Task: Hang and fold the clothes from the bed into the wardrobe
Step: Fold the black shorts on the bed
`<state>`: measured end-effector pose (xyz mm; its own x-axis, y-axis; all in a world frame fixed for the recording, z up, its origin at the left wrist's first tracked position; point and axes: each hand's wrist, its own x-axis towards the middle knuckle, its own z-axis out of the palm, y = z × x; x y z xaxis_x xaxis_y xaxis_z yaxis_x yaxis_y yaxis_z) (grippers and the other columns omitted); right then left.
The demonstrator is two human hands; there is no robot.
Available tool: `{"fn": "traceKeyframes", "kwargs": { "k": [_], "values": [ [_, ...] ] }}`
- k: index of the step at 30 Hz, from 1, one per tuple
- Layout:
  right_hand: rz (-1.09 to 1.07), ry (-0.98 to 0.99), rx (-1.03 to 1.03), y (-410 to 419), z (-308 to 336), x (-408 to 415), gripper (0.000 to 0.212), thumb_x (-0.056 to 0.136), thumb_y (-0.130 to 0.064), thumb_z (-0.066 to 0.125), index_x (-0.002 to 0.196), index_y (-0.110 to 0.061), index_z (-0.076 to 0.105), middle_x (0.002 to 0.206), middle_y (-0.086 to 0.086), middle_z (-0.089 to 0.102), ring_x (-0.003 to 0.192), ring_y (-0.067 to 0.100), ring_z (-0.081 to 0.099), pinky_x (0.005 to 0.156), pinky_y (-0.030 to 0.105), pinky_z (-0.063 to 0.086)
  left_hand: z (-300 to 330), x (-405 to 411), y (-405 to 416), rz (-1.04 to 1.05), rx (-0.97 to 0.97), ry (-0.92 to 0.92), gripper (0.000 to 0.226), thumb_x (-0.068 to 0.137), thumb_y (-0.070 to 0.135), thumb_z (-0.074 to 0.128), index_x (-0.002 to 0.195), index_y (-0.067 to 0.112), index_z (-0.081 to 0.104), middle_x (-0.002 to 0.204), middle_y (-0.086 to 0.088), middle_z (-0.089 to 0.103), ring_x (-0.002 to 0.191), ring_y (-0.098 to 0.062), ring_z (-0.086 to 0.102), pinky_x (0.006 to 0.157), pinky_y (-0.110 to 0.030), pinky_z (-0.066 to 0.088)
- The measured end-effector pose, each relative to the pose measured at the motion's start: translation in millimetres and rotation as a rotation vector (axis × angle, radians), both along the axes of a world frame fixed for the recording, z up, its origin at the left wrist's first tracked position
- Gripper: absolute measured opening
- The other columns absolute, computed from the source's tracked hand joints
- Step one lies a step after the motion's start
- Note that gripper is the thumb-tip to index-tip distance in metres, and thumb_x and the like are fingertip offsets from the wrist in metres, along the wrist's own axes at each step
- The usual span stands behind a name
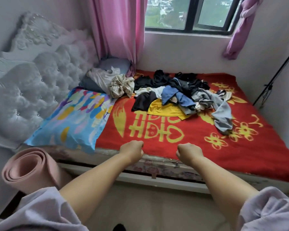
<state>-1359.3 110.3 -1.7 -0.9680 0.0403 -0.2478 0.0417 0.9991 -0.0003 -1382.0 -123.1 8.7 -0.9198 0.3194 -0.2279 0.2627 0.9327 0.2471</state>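
Here, two bare hands hover over the near edge of a bed, a pile of clothes beyond them.

Head view: one loose pile of clothes (180, 95) lies at the far middle of the bed (157, 132), on its red blanket with yellow designs; the heap runs left to right, black, blue, grey, white and yellow pieces tangled together. The left hand (132, 151) and right hand (188, 152) are both curled into fists, fingers pressed together, holding nothing. One multicoloured pillow (70, 120) lies left; one rolled pink mat (28, 169) stands beside the bed.

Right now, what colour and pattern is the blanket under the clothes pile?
Red blanket with yellow characters and flower motifs, shown in the head view.
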Motion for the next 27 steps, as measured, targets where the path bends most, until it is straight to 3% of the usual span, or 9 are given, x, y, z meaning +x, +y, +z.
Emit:
{"fn": "traceKeyframes", "kwargs": {
  "k": [3, 8, 12, 17, 20, 23, 27],
  "values": [
    [0.014, -0.016, -0.006, -10.6, -8.7, -46.5, 0.023, 0.098, -0.029, 0.038, 0.086, -0.015, 0.051, 0.095, 0.006, 0.062, 0.09, 0.029, 0.061, 0.066, 0.032, 0.044, -9.9, -58.7, -12.0, 0.013, -0.009, -0.019, 0.034, 0.098, 0.018, 0.039, 0.129, 0.016, 0.052, 0.115, -0.006, 0.062, 0.092, -0.025, 0.06, 0.068, -0.034, 0.047],
    [-0.076, -0.016, -0.037, -9.2, -11.0, -126.0, 0.025, 0.099, -0.031, 0.036, 0.093, -0.015, 0.054, 0.104, 0.006, 0.064, 0.083, 0.026, 0.055, 0.068, 0.033, 0.044, -8.2, -159.9, -15.5, -0.052, -0.041, -0.025, 0.035, 0.099, 0.02, 0.04, 0.132, 0.016, 0.05, 0.12, -0.006, 0.06, 0.089, -0.025, 0.059, 0.061, -0.031, 0.04],
    [-0.156, -0.031, -0.066, -1.1, -19.5, -173.6, 0.031, 0.099, -0.033, 0.036, 0.106, -0.014, 0.059, 0.109, 0.007, 0.063, 0.097, 0.029, 0.06, 0.072, 0.034, 0.045, -12.6, -224.6, -7.1, -0.099, -0.051, -0.049, 0.035, 0.099, 0.018, 0.04, 0.133, 0.015, 0.048, 0.112, -0.008, 0.062, 0.072, -0.022, 0.052, 0.052, -0.03, 0.035],
    [-0.211, -0.098, -0.069, 21.6, -50.0, -214.8, 0.023, 0.098, -0.028, 0.036, 0.094, -0.016, 0.054, 0.105, 0.006, 0.064, 0.081, 0.025, 0.051, 0.066, 0.031, 0.041, -40.6, -270.6, 18.6, -0.12, -0.063, -0.137, 0.03, 0.097, 0.017, 0.039, 0.123, 0.013, 0.054, 0.109, -0.007, 0.062, 0.072, -0.023, 0.054, 0.052, -0.03, 0.035],
    [-0.244, -0.129, -0.064, 45.5, -66.7, -243.8, 0.022, 0.097, -0.027, 0.035, 0.092, -0.016, 0.054, 0.106, 0.006, 0.064, 0.084, 0.026, 0.054, 0.066, 0.031, 0.04, -56.7, -298.4, 37.9, -0.146, -0.089, -0.172, 0.032, 0.098, 0.017, 0.038, 0.126, 0.014, 0.053, 0.11, -0.006, 0.062, 0.07, -0.02, 0.052, 0.047, -0.028, 0.032],
    [-0.251, -0.149, -0.053, 75.5, -82.9, -288.0, 0.029, 0.098, -0.029, 0.035, 0.103, -0.015, 0.06, 0.11, 0.006, 0.064, 0.098, 0.027, 0.061, 0.069, 0.032, 0.042, -69.6, -343.9, 63.5, -0.112, -0.091, -0.202, 0.034, 0.098, 0.02, 0.039, 0.13, 0.017, 0.05, 0.119, -0.005, 0.06, 0.077, -0.021, 0.056, 0.052, -0.028, 0.037],
    [-0.2, -0.211, -0.047, 113.8, -104.8, -356.9, 0.029, 0.098, -0.031, 0.036, 0.107, -0.015, 0.059, 0.112, 0.005, 0.063, 0.1, 0.027, 0.061, 0.07, 0.032, 0.043, -89.5, -409.4, 94.6, -0.001, -0.019, -0.251, 0.035, 0.098, 0.02, 0.039, 0.131, 0.017, 0.051, 0.116, -0.005, 0.062, 0.08, -0.022, 0.059, 0.056, -0.028, 0.039]
  ]
}}
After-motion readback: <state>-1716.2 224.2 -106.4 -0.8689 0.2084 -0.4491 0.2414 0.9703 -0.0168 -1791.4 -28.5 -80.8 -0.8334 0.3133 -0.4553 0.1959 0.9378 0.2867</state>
